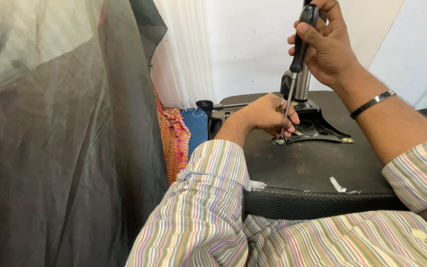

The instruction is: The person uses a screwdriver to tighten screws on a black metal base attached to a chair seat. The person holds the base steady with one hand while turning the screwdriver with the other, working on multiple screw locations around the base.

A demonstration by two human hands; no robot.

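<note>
At the left, a grey sheer cloth (60, 133) is hung beside a patterned orange fabric (174, 143). The left hand (268, 114) is closed around the screwdriver (297, 59) shaft, steadying its tip on a screw at the near-left corner of the black metal base plate (317, 129), which lies on the upturned chair seat (312, 168). The handle is gripped from above by the right hand (324, 42). A brass screw (346, 140) is already seated at the right corner (others are hidden), so fastening is judged partly complete.

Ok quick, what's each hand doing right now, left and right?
Left hand: closed, steadying the steel shaft near the black metal chair plate.
Right hand: closed on the black-handled screwdriver.
</note>
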